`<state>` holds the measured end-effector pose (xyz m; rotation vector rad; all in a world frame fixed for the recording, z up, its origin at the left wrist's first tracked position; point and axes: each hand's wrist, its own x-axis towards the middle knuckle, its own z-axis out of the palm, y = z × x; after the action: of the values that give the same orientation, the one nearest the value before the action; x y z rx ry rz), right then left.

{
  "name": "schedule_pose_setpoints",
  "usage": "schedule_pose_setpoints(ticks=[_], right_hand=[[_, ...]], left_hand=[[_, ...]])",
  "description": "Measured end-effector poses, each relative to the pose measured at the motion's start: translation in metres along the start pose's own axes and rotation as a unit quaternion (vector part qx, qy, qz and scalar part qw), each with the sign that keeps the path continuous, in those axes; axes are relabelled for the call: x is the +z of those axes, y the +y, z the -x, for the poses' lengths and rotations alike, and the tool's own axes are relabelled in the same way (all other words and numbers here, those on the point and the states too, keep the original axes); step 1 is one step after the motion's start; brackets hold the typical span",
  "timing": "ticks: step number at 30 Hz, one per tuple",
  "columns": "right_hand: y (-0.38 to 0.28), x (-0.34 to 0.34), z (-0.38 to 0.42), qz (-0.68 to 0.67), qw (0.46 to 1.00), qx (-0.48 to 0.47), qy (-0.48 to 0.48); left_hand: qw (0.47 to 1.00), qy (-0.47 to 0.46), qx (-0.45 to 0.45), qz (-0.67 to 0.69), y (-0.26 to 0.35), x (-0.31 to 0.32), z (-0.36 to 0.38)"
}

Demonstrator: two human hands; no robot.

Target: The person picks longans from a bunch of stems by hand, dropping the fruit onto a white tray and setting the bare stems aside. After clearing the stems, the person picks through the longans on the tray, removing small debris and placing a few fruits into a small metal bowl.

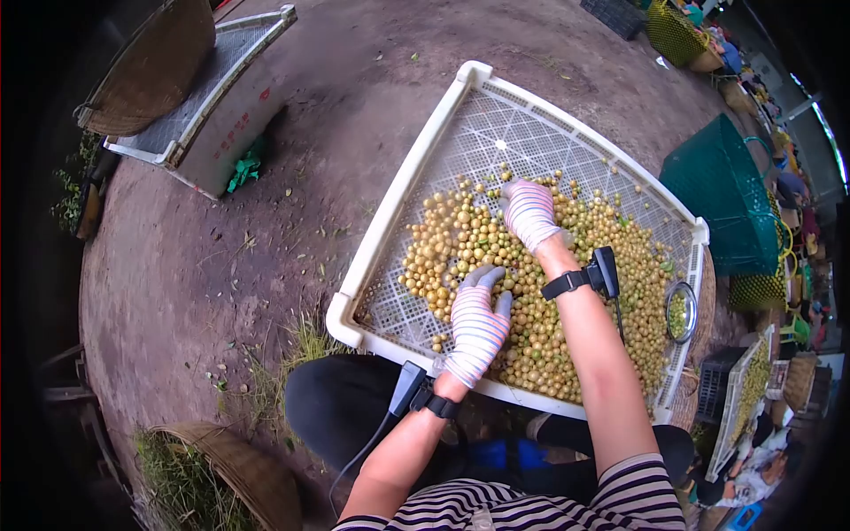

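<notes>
A white mesh tray [403, 181] holds a spread of small round yellow-green fruits [567, 332], thickest toward its right and near side. My left hand [478, 323], in a striped glove with grey fingertips, rests at the near-left edge of the fruits, thumb and fingers apart. Deeper in the tray, my right hand [529, 212] wears a matching glove. Its fingers curl down at the far side of the fruits, and whatever they hold is hidden. A round metal bowl [690, 311] with small green fruits sits at the tray's right side.
At the right stands a tall green basket [722, 199]. Another white tray [237, 40] carries a woven basket [155, 66] at the upper left. A woven basket of grass [257, 473] lies lower left. Other people are at the far right, near another fruit tray [739, 398].
</notes>
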<state>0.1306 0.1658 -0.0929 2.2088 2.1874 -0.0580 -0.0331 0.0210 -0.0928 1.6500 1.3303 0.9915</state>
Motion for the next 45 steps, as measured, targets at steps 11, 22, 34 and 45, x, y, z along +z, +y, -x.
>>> schedule_pose_setpoints(ticks=[11, 22, 34, 45], right_hand=[[-0.003, -0.086, 0.093, -0.493, 0.861, 0.082, -0.098], [0.050, -0.056, 0.120, -0.220, 0.975, 0.020, 0.037], [0.087, -0.032, 0.042, -0.231, 0.965, 0.091, -0.083], [0.034, -0.082, 0.134, -0.566, 0.806, 0.136, -0.106]], left_hand=[[0.979, -0.012, -0.086, 0.182, 0.016, -0.006, -0.011], [0.996, -0.005, 0.057, -0.064, 0.007, 0.000, -0.005], [0.934, -0.186, 0.201, -0.229, 0.018, 0.018, -0.003], [0.915, -0.113, -0.118, 0.368, 0.015, 0.026, -0.014]])
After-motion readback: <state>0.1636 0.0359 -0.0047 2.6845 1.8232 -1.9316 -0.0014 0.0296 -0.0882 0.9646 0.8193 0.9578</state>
